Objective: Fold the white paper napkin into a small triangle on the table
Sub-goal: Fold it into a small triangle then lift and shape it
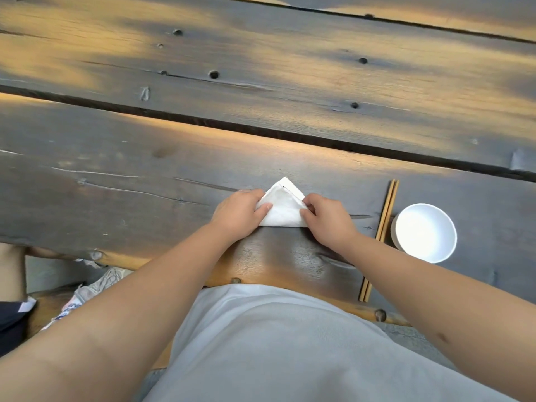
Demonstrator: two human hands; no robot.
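Observation:
The white paper napkin [282, 206] lies flat on the dark wooden table [145, 184] as a triangle, its tip pointing away from me. My left hand [239, 211] rests on its left corner, thumb pressed onto the paper. On the right corner sits my right hand [326, 217], fingers curled and pinching the edge. Both lower corners are hidden under my fingers.
A pair of wooden chopsticks [380, 236] lies to the right of the napkin, running toward me. A white bowl [423, 232] stands just beyond them. A wide gap [261, 129] splits the table planks. Another person's leg and a shoe [95, 285] show at lower left.

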